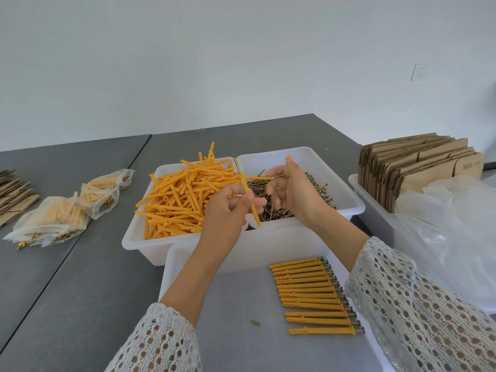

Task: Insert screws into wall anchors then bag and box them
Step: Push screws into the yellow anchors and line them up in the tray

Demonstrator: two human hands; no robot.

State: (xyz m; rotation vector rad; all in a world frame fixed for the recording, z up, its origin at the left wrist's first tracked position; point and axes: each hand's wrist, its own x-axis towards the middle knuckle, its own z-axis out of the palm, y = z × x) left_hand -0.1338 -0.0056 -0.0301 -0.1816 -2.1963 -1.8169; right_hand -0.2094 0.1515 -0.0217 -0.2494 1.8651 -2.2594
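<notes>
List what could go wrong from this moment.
1. The left hand pinches one anchor near its middle, tilted; it could slip into the screw bin.
2. The right hand holds an anchor with a screw over the loose screws; a drop means searching there.

Grey table [80,264]: three white bins [139,242], filled bags [51,224], flat cardboard [13,200] at left, clear plastic [451,226] at right
</notes>
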